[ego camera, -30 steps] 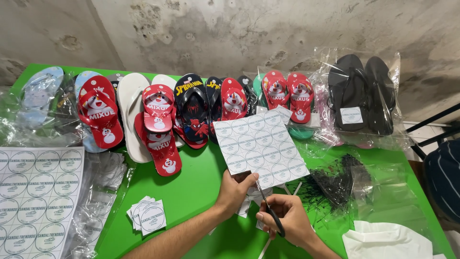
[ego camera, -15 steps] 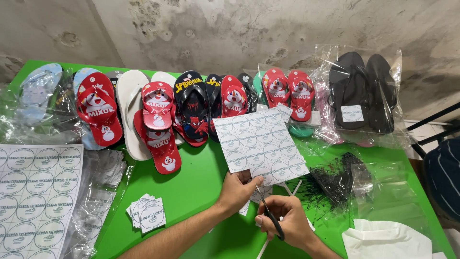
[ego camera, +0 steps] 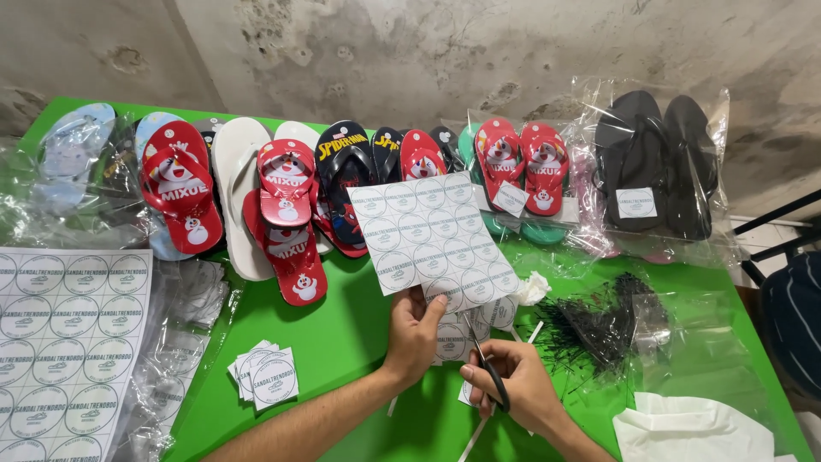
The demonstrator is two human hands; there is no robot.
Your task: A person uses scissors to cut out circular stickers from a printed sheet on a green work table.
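I pinch the sticker sheet (ego camera: 430, 235) by its near edge with my left hand (ego camera: 416, 332), lifting it off the green worktop (ego camera: 342, 325) so my right hand (ego camera: 511, 389), gripping scissors (ego camera: 486, 366), can snip it.

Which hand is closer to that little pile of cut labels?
Left. The left hand holds the label sheet nearer the pile; the right hand, holding scissors, is farther away.
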